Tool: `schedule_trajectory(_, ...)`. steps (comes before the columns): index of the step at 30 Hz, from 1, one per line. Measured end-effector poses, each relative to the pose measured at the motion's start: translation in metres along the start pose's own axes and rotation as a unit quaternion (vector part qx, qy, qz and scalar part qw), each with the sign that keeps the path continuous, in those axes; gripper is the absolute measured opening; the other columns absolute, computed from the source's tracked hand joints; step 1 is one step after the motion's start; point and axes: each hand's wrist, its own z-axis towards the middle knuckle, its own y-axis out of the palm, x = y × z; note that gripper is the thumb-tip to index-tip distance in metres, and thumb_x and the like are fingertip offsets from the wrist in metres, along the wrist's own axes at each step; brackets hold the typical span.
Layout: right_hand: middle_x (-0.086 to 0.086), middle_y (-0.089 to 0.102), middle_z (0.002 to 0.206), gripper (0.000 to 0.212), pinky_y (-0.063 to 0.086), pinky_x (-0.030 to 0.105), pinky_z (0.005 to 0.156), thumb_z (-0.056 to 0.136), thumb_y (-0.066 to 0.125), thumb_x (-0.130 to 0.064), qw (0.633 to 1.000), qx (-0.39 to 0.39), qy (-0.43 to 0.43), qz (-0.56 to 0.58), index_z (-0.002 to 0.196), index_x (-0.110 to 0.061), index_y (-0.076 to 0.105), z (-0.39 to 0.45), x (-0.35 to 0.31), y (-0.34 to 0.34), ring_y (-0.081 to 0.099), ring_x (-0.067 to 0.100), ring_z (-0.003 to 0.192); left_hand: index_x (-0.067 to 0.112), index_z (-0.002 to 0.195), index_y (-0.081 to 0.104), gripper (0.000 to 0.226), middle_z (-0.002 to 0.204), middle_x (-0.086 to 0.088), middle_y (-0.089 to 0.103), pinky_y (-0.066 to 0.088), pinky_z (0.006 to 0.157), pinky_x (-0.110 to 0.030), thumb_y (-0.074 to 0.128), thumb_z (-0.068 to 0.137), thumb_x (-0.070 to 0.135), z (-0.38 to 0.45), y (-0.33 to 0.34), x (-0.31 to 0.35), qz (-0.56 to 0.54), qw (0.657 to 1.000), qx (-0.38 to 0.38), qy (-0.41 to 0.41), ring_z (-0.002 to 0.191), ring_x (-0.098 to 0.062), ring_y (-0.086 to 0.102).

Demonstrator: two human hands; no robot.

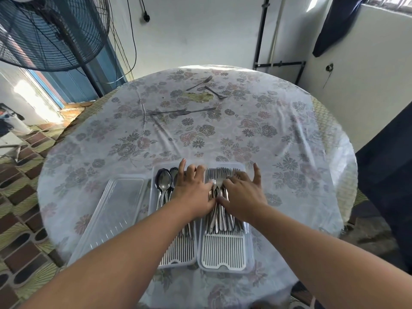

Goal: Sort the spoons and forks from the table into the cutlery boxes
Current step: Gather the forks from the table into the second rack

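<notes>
Round desk (278,139) wearing floral cloth, loose forks (178,112) lying at far side. Spoon box (176,253) holding spoons (163,182); fork box (225,255) packed with forks. Left hand (192,192) and right hand (243,197) resting over boxes, fingers spread, gripping nothing. Clear lid (116,210) sitting left. Hands hiding most handles.

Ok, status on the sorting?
Both hands, left and right, flat on the forks in right box. Spoons boxed. Loose forks far side. Path clear.
</notes>
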Motion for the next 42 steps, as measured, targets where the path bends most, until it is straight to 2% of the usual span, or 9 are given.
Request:
schedule_trajectory(3, -0.002, 0.045, 0.155, 0.061, -0.024, 0.066, 0.114, 0.094, 0.038, -0.068, 1.000, -0.011, 0.002, -0.001, 0.136, -0.029, 0.059, 0.002, 0.001, -0.001, 0.024, 0.026, 0.152, 0.032, 0.154, 0.036, 0.072, 0.164, -0.014, 0.009, -0.020, 0.114, -0.064, 0.041, 0.093, 0.071, 0.006, -0.002, 0.005, 0.007, 0.999, -0.037, -0.017, 0.150, -0.042, 0.000)
schedule_trajectory(7, 0.000, 0.049, 0.144, 0.050, -0.018, 0.065, 0.118, 0.093, 0.038, -0.063, 0.998, 0.003, 0.037, 0.060, 0.127, -0.032, 0.058, 0.002, -0.001, 0.003, 0.030, 0.027, 0.146, 0.031, 0.128, 0.060, 0.048, 0.154, -0.009, 0.023, -0.013, 0.119, -0.062, 0.047, 0.094, 0.061, 0.009, -0.003, 0.012, -0.078, 0.996, 0.009, -0.041, 0.144, -0.037, 0.014)
schedule_trajectory(12, 0.001, 0.050, 0.137, 0.041, 0.009, 0.052, 0.119, 0.100, 0.044, -0.051, 0.977, 0.077, 0.095, 0.176, 0.134, -0.032, 0.056, 0.006, -0.013, -0.011, 0.037, 0.028, 0.137, 0.032, 0.131, 0.057, 0.043, 0.135, -0.006, 0.039, 0.021, 0.113, -0.047, 0.053, 0.094, 0.052, 0.005, -0.006, -0.002, -0.228, 0.958, 0.102, -0.141, 0.126, -0.031, 0.029)
schedule_trajectory(16, 0.002, 0.055, 0.132, 0.040, 0.030, 0.046, 0.112, 0.097, 0.053, -0.049, 0.920, 0.103, 0.139, 0.351, 0.133, -0.033, 0.058, 0.027, -0.035, -0.022, 0.042, 0.028, 0.131, 0.029, 0.122, 0.064, 0.034, 0.123, -0.005, 0.059, 0.044, 0.100, -0.041, 0.056, 0.094, 0.047, 0.008, -0.020, -0.026, -0.347, 0.905, 0.116, -0.218, 0.117, -0.031, 0.048)
schedule_trajectory(18, 0.001, 0.057, 0.123, 0.037, 0.043, 0.038, 0.104, 0.097, 0.057, -0.047, 0.875, 0.133, 0.145, 0.443, 0.129, -0.029, 0.061, 0.037, -0.048, -0.030, 0.054, 0.023, 0.118, 0.024, 0.105, 0.066, 0.020, 0.099, 0.000, 0.068, 0.054, 0.084, -0.040, 0.057, 0.094, 0.038, 0.006, -0.027, -0.042, -0.433, 0.865, 0.132, -0.219, 0.096, -0.026, 0.062)
schedule_trajectory(22, 0.000, 0.057, 0.120, 0.037, 0.049, 0.012, 0.074, 0.100, 0.062, -0.042, 0.803, 0.127, 0.137, 0.567, 0.129, -0.020, 0.062, 0.062, -0.081, -0.049, 0.061, 0.005, 0.099, 0.021, 0.084, 0.065, 0.016, 0.074, 0.004, 0.066, 0.050, 0.064, -0.032, 0.059, 0.094, 0.032, 0.001, -0.034, -0.078, -0.477, 0.833, 0.149, -0.237, 0.073, -0.021, 0.063)
schedule_trajectory(31, -0.008, 0.065, 0.103, 0.032, 0.048, 0.018, 0.067, 0.102, 0.059, -0.040, 0.727, 0.141, 0.204, 0.641, 0.125, -0.018, 0.061, 0.135, -0.189, -0.064, 0.060, -0.002, 0.087, 0.022, 0.090, 0.071, 0.017, 0.076, 0.007, 0.065, 0.038, 0.058, -0.026, 0.058, 0.096, 0.032, 0.004, -0.006, -0.211, -0.485, 0.824, 0.157, -0.249, 0.075, -0.019, 0.059)
schedule_trajectory(36, -0.009, 0.067, 0.101, 0.030, 0.054, 0.034, 0.077, 0.101, 0.058, -0.046, 0.710, 0.153, 0.270, 0.632, 0.121, -0.023, 0.060, 0.176, -0.251, -0.076, 0.065, 0.011, 0.088, 0.020, 0.086, 0.069, 0.021, 0.077, 0.005, 0.066, 0.039, 0.064, -0.028, 0.058, 0.095, 0.035, 0.017, 0.006, -0.290, -0.478, 0.846, 0.129, -0.198, 0.078, -0.023, 0.060)
schedule_trajectory(42, -0.008, 0.067, 0.103, 0.032, 0.048, 0.026, 0.063, 0.101, 0.059, -0.048, 0.678, 0.181, 0.327, 0.633, 0.122, -0.023, 0.060, 0.211, -0.291, -0.087, 0.066, 0.009, 0.085, 0.021, 0.087, 0.064, 0.018, 0.077, 0.005, 0.065, 0.050, 0.068, -0.032, 0.056, 0.095, 0.035, 0.048, 0.010, -0.348, -0.505, 0.847, 0.109, -0.120, 0.076, -0.022, 0.062)
